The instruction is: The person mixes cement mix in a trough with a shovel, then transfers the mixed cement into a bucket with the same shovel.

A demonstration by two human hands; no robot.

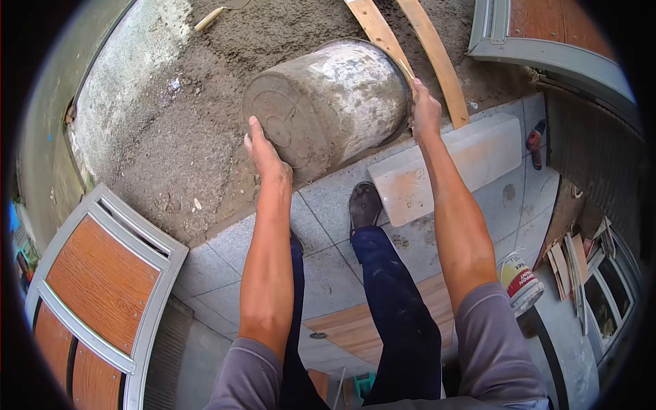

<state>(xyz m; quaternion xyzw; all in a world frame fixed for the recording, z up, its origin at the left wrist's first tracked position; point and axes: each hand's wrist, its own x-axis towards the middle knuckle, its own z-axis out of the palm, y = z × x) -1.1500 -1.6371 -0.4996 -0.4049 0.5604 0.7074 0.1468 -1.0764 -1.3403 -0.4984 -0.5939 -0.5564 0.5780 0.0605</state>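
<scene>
A large bucket (369,85) caked with dried cement lies tipped on its side over rough wet-looking mortar. Its round base faces left and its mouth faces right, so the inside is hidden. My left hand (264,149) grips the lower edge of the base, thumb up against it. At the other end, my right hand (425,113) is closed on the bucket's rim. Two wooden strips (437,58) lie on the mortar just beyond my right hand. Below the bucket, a pale slab (454,167) rests on the tiles beside my foot.
Grey tiles (318,212) run under my feet along the mortar bed (171,143). Wood-panelled metal gates (106,273) stand at lower left and upper right. A red drill (536,143), a paint bucket (523,281) and wood scraps (567,263) are at right. A wooden-handled tool (209,19) lies far left.
</scene>
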